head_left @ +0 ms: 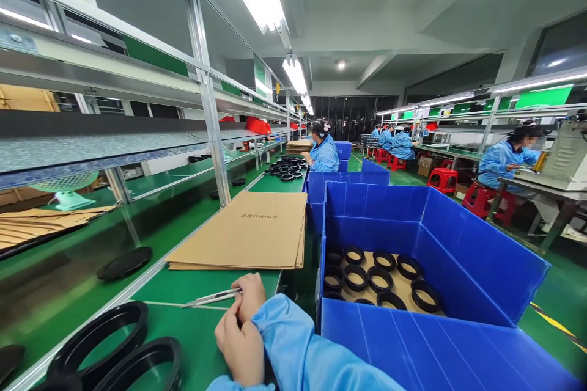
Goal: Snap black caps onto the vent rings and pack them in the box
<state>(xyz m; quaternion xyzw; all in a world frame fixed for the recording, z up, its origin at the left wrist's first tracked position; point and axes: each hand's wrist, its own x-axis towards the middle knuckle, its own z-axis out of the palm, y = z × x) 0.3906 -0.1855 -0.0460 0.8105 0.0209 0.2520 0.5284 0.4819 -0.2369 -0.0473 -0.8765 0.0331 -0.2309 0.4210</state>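
My right hand (251, 294) is closed on a slim, pointed silver tool that looks like tweezers (208, 299), its tip towards the left over the green bench (192, 333). Just below, my left hand (241, 342) has its fingers curled and touches the right hand near the fingers. Anything inside the left hand is hidden. At the lower left lie large black rings (103, 339), partly cut off by the frame edge. Beyond my hands rests a stack of flat cardboard sheets (238, 235) with printing on top.
To my right, a blue bin (376, 201) holds several black rings (355, 278) on cardboard. A metal post (211, 116) rises at the bench's left. Further along, a person in blue (324, 153) sits near more black rings (287, 168). Other people sit at the right-hand benches.
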